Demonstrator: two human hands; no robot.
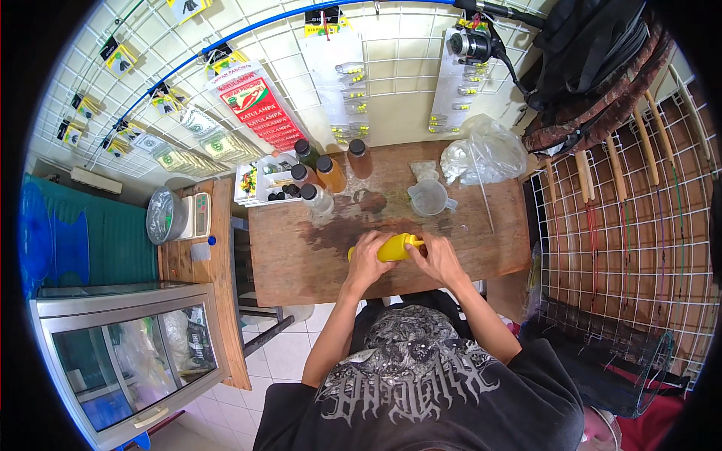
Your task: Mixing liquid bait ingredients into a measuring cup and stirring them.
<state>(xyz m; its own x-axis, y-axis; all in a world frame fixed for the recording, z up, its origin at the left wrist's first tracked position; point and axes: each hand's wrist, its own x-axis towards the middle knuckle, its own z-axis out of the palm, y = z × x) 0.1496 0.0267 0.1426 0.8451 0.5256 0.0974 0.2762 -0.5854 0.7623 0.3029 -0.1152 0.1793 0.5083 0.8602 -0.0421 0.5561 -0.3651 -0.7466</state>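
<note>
A yellow squeeze bottle lies sideways between my hands, just above the near part of the wooden table. My left hand is closed around its body. At its nozzle end, on the right, the fingers of my right hand pinch the tip. Farther back stand several bottles with dark caps, among them an orange one, a brown one and a clear one. A clear plastic measuring jug stands to their right.
A white organizer box sits at the table's back left. Toward the back right are a clear plastic bag of white stuff and a thin stick. Left of the table stand a scale, a metal bowl and a glass-fronted cabinet.
</note>
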